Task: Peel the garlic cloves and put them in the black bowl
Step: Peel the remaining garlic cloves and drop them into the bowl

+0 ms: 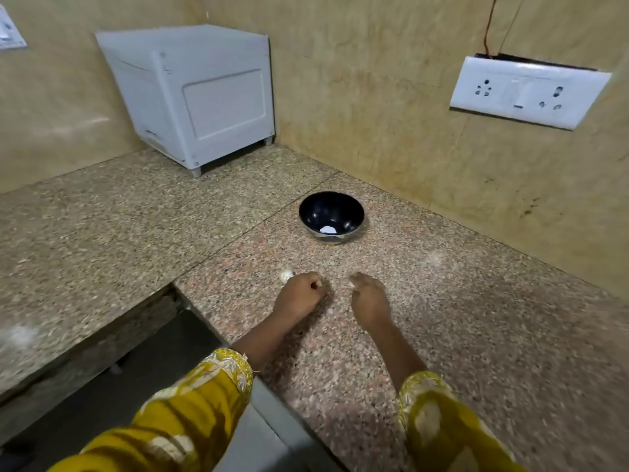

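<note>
desk [442, 301] of speckled granite is seen to carry everything, with a white box-shaped appliance [190, 97] set back in the corner and a socket plate [527, 92] fixed to the wall on the right. black bowl [332, 216] is stood on the desk well beyond both grips, with one pale piece [328, 229] lying at its bottom; whether that is a peeled clove or only a gleam cannot be told. left grip [299, 294] is curled into a fist low over the desk. a white fleck is seen at its fingertips, yet what, if anything, is pinched cannot be told. right grip [369, 299] is held near it but apart, fingers bent downward, and its hold cannot be told either. one garlic clove [286, 274], seemingly in its skin, is found lying on the desk just beside the left grip's knuckles. the clove is judged light, small and firm, with a dry papery skin that is brittle and a little slippery. it is best taken between thumb and fingertip at the blunt root end, where the skin can be split and pulled away. once bared, the flesh is expected to be slightly sticky. fingertips of both grips are turned away from the camera, and loose scraps of peel cannot be picked out from the granite's speckle.
</note>
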